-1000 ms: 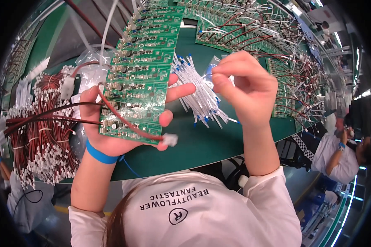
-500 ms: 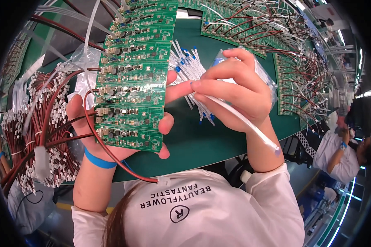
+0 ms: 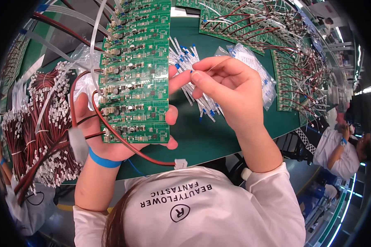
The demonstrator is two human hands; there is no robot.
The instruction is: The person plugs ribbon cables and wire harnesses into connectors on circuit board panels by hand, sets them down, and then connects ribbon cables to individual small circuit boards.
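Observation:
My left hand (image 3: 105, 149) holds a long green circuit board panel (image 3: 156, 74) from beneath, its thumb at the left edge and fingertips showing past the right. Red-black wire leads (image 3: 127, 148) and white flat ribbon cables (image 3: 95, 37) hang from connectors along the panel's left side. Just right of the panel, my right hand (image 3: 241, 92) is closed in a pinch against my outstretched left index fingertip. A small blue cable end shows at the pinch, with a thin line of ribbon cable seen edge-on above; most of it is hidden. Loose blue-ended ribbon cables (image 3: 208, 108) lie behind the hands.
Bundled red-black wires with white plugs (image 3: 49, 136) are heaped at the left. A clear plastic bag (image 3: 251, 57) lies beyond my right hand on the green table (image 3: 210, 142). More wired board panels (image 3: 288, 78) line the far right. A co-worker (image 3: 332, 150) sits at the right.
The ribbon cable at my right hand has turned from stretching toward the lower right to a thin edge-on line. My right fingers have rolled over, and the panel has shifted slightly up and right.

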